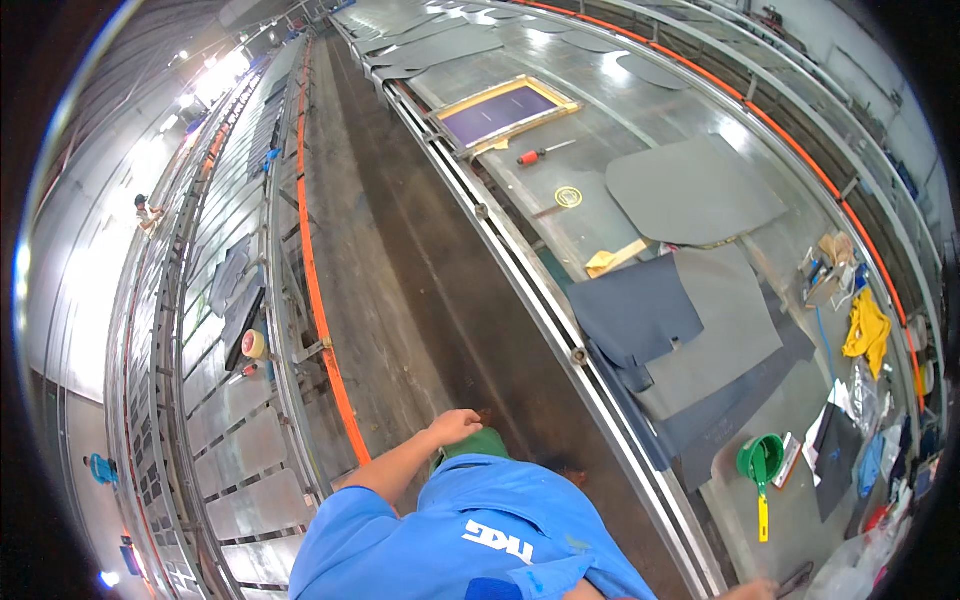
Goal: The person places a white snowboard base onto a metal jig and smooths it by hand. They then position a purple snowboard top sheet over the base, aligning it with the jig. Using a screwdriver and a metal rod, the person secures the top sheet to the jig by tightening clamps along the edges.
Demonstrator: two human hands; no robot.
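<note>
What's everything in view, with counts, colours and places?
Long tables: several, silver, both sides
Strips: several, orange, along tables
Flat sheets: many, grey shades, mostly right
Screen-printing frame: one, wooden, purple inside, upper right
Screwdriver: one, red handle, beside frame
Tape roll: one, cream, left table
Bowl: one, green, lower right
Handled tool: one, green and yellow, partly in bowl
Cloth: one, yellow, far right
Jumbled items: uncountable, mixed, far right
Co-worker: at least one, pale top, far left
Left hand: one, bare, lower centre
Right hand: one, bare, bottom edge

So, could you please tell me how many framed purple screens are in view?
1: the framed purple screen lies on the right-hand table, beyond the red-handled tool. Others could be hidden.
</note>
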